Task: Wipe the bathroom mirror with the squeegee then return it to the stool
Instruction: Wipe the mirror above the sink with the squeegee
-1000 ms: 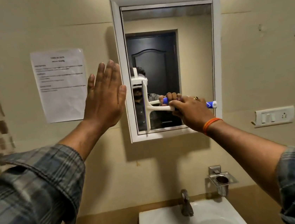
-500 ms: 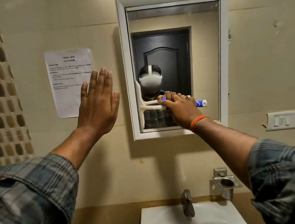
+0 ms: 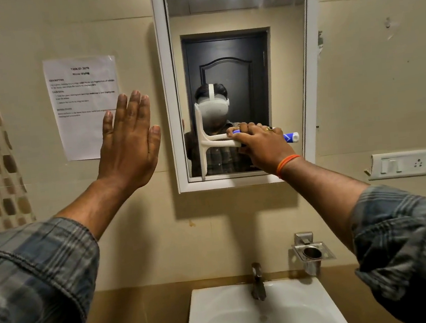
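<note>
— Where's the squeegee [image 3: 208, 142]?
— Upright blade at the mirror [image 3: 287, 78]'s lower left; right hand [image 3: 263, 146] gripping its handle.
— Left hand [image 3: 130, 146]?
— Raised flat, fingers straight, holding nothing.

Landmark: mirror [image 3: 237, 12], set in a frame on the wall.
- Squeegee [image 3: 202, 141]: against the mirror's lower left part, blade upright, handle running right.
- Right hand [image 3: 263, 145]: before the mirror's lower part, right of the blade, gripping the handle.
- Left hand [image 3: 129, 147]: left of the mirror, raised with fingers straight.
- Paper notice [image 3: 79, 96]: on the wall left of the mirror, partly behind the left hand.
- Switch plate [image 3: 402, 164]: right of the mirror, near its lower edge.
- Sink [image 3: 219, 320]: below the mirror; tap [image 3: 257, 281] at its rear.
- Wall-mounted holder [image 3: 311, 253]: below the mirror, to the right.
</note>
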